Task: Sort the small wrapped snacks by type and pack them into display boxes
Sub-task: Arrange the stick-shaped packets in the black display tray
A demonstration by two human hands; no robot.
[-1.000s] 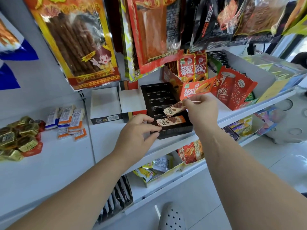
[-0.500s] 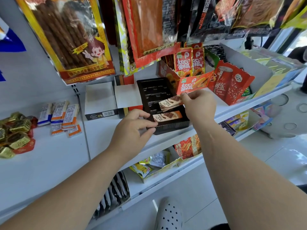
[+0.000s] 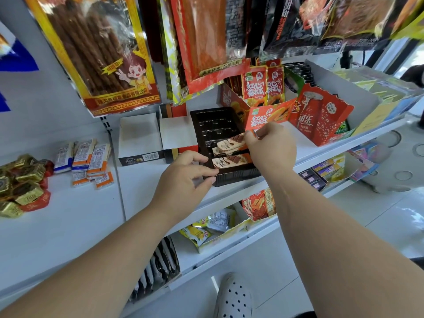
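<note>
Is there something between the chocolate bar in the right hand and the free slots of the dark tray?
Nothing visible does. The right hand pinches the chocolate bar directly over the dark tray, whose rear slots lie bare. The left hand grips only the tray's near left edge.

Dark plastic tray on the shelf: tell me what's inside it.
Three wrapped chocolate bars sit at the front of the tray; the right hand pinches the rearmost. Its rear slots look empty. The hand hides the front right corner.
</note>
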